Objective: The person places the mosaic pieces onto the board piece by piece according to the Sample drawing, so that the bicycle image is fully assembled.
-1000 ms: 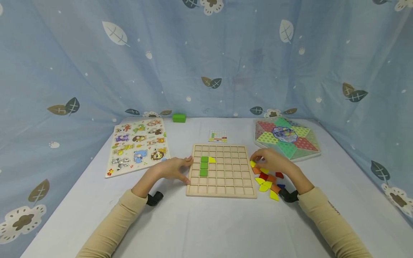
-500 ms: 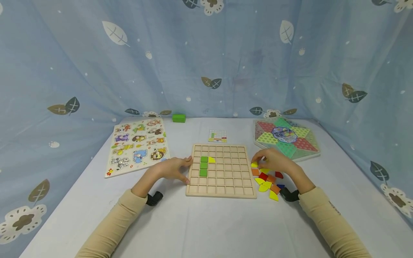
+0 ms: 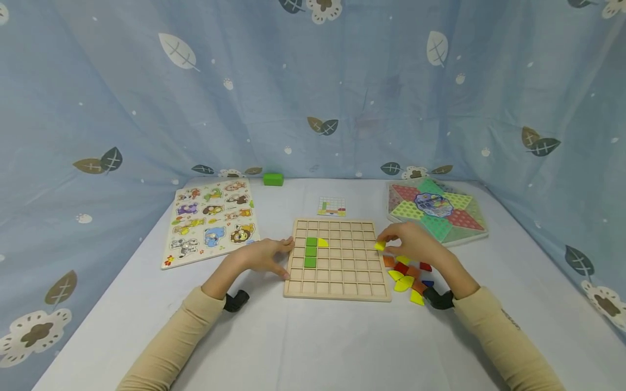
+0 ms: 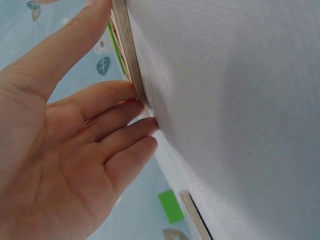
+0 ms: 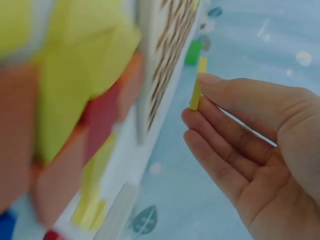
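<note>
A wooden grid board (image 3: 344,282) lies mid-table, with several green square tiles (image 3: 310,251) in one column and a yellow quarter-round tile (image 3: 323,243) beside the top one. My left hand (image 3: 264,255) rests against the board's left edge; in the left wrist view its fingers (image 4: 117,117) are fairly straight and touch the wooden rim. Between thumb and fingers, my right hand (image 3: 408,240) pinches a yellow tile (image 5: 198,85), held up on edge by the board's right side. Below that hand lies a pile of loose tiles, yellow (image 3: 403,283), orange (image 3: 388,261), red (image 3: 401,268) and blue.
Behind the board lies a small printed pattern card (image 3: 332,206). An animal puzzle board (image 3: 210,222) is at the left, and a green block (image 3: 273,179) stands at the back. A star-patterned box (image 3: 437,209) lies at the right rear.
My right hand has lifted a yellow tile off the pile and moved it slightly up and left to the board's edge. The left hand stays in place.
</note>
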The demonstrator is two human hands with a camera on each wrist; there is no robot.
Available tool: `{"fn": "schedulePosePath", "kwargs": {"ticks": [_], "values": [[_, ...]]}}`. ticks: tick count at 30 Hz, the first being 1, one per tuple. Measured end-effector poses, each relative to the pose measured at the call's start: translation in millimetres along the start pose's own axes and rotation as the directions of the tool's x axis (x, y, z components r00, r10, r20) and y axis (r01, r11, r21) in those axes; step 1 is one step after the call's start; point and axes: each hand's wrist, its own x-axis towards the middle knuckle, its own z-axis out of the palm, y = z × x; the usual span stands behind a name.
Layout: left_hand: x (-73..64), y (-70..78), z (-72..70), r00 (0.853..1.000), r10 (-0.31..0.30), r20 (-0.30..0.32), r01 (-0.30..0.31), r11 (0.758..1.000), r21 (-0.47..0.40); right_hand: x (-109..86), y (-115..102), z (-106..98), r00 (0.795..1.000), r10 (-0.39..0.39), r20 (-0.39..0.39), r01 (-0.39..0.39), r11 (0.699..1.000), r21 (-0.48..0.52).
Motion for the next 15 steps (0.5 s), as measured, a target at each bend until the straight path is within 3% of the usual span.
{"fn": "schedulePosePath", "kwargs": {"ticks": [7, 15], "values": [[1.0, 0.0, 0.9, 1.000, -0.015, 0.006, 0.015, 1.000, -0.014, 12.1, -34.7, 5.8, 0.997, -0.072, 0.019, 0.072, 0.997, 0.027], [-0.9, 0.2, -1.9, 1.000, -0.007, 0.016, 0.008, 0.999, -0.033, 38.1, -68.0, 23.1, 0.976, -0.211, 0.060, 0.205, 0.973, 0.103]]}}
